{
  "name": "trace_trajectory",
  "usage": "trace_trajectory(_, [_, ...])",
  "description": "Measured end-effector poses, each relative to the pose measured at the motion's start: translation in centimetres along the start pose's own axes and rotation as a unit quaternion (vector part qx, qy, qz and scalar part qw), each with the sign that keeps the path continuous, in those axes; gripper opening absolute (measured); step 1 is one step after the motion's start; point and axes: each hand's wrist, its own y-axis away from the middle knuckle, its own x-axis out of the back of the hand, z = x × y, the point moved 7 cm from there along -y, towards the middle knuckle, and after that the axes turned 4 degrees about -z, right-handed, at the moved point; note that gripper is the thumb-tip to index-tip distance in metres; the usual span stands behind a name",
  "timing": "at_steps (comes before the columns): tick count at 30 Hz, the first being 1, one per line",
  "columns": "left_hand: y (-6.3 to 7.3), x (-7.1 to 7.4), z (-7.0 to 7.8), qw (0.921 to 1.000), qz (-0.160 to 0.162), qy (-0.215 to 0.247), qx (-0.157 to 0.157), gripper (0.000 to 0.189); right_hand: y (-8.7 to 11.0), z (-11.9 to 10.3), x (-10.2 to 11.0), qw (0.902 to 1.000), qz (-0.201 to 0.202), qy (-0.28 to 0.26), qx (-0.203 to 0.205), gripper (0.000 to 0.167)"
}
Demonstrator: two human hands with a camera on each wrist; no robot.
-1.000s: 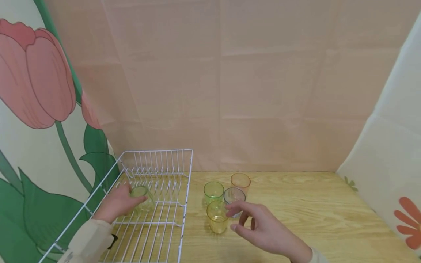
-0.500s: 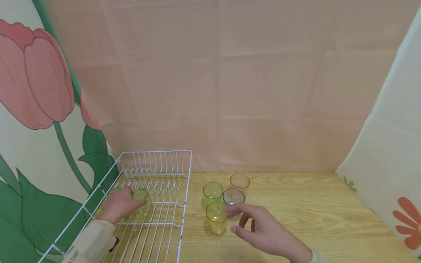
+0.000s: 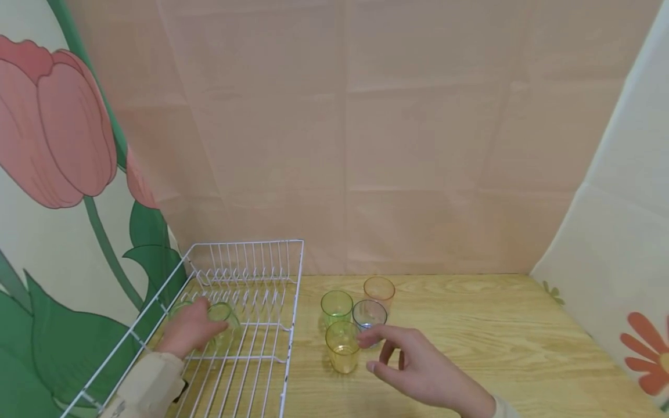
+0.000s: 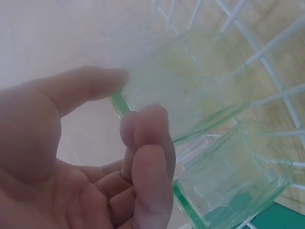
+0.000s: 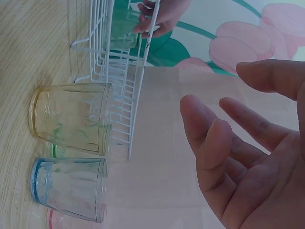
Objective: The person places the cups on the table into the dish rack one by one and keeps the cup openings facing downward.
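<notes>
Two clear green drinking glasses stand base up in the white wire dish rack (image 3: 284, 360). My left hand (image 3: 190, 330) reaches between them and holds the right-hand glass (image 3: 225, 328), thumb and fingertips at its thick green base (image 4: 120, 102). The other green glass (image 4: 233, 181) is close beside the fingers. Over the table, my right hand (image 3: 418, 366) hangs with loosely curled fingers and holds nothing. Nearest to it is a yellow glass (image 3: 343, 351), upright on the wood. Behind that are a blue glass (image 3: 369, 313), a green glass (image 3: 337, 307) and an orange-pink glass (image 3: 379, 290).
The rack takes up the left of the wooden table (image 3: 470, 325), its raised wire sides around the left hand. A pinkish cloth backdrop (image 3: 345, 145) hangs behind, with a tulip-printed cloth (image 3: 63, 128) on the left and a flowered pale cloth (image 3: 622, 249) on the right.
My left hand and its green glass have come down slightly in the rack, and the second green glass now shows to its left. The right hand keeps its pose over the table.
</notes>
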Motion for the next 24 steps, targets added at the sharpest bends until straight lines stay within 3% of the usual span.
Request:
trace_trajectory(9, [-0.4, 0.6, -0.2, 0.9991, 0.024, -0.029, -0.018, 0.067, 0.0, 0.1, -0.4, 1.0, -0.006, 0.004, 0.0, 0.028])
trace_trajectory(19, [-0.3, 0.6, -0.6, 0.9994, 0.014, -0.024, -0.019, 0.073, -0.1, 0.3, -0.9, 0.9999, -0.007, 0.011, 0.001, 0.028])
trace_trajectory(24, [0.2, 0.9, -0.4, 0.9997, 0.005, 0.007, -0.022, 0.07, -0.2, 1.5, -1.1, 0.9975, 0.001, 0.033, -0.062, 0.026])
